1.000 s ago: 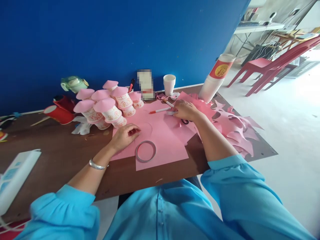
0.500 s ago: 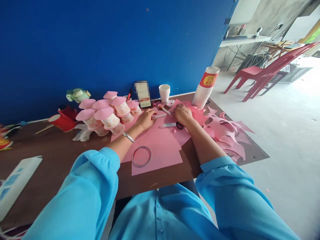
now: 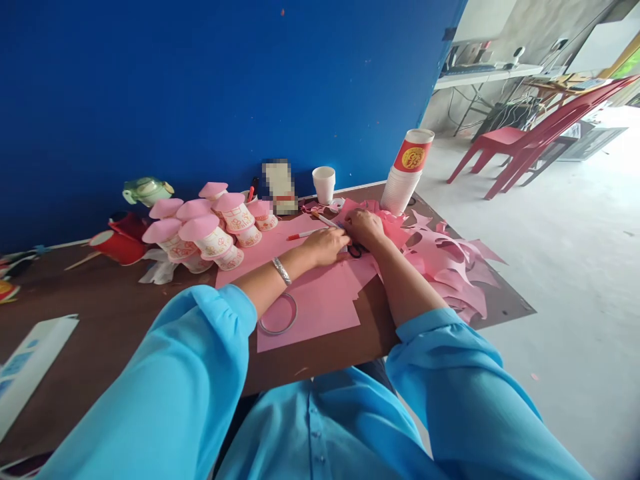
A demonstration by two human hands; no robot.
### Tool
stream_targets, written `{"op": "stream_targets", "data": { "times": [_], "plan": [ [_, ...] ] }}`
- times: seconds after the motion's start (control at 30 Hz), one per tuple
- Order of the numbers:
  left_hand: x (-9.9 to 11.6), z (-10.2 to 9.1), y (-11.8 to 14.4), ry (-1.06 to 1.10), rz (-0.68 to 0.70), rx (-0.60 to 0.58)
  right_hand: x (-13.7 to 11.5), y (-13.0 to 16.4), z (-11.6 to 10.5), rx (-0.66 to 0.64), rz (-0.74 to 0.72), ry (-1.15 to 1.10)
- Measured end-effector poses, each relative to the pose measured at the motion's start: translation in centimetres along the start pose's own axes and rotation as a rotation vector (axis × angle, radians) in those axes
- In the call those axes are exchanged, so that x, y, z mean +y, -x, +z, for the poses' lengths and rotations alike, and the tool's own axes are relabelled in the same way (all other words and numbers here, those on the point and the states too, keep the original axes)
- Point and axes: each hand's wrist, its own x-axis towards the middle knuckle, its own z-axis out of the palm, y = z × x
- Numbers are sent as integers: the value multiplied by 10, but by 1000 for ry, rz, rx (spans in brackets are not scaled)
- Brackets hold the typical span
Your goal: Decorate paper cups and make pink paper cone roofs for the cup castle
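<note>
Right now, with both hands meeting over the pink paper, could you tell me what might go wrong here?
The left hand and right hand crowd the black-handled scissors, so a finger could perhaps get nicked. The left sleeve hangs near the grey ring by the brown table's edge and might sweep it off. The tall stack of white paper cups leans over the pink scraps.

The person wears a bright turquoise shirt with long sleeves gathered at the cuffs, small buttons in front, and a silver bracelet (image 3: 281, 271) on the left wrist.
</note>
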Motion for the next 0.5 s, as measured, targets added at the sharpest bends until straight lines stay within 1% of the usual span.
{"op": "stream_targets", "data": {
  "times": [0.07, 0.17, 0.23, 0.3, 0.4, 0.5],
  "plan": [
    [-7, 1, 6, -9, -41, 28, 0, 1, 1, -7, -14, -9],
    [-25, 0, 20, -3, -98, 82, -5, 1, 2, 0, -30, -38],
    [-37, -2, 29, 52, -144, 157, -10, 1, 4, -4, -55, -71],
    [-48, -4, 37, 105, -231, 233, -14, 1, 6, -12, -82, -115],
    [-62, -6, 44, 120, -336, 297, -17, 0, 6, 8, -94, -212],
    [-71, -9, 49, 99, -356, 375, -17, 1, 3, 58, -100, -375]
  ]
}}
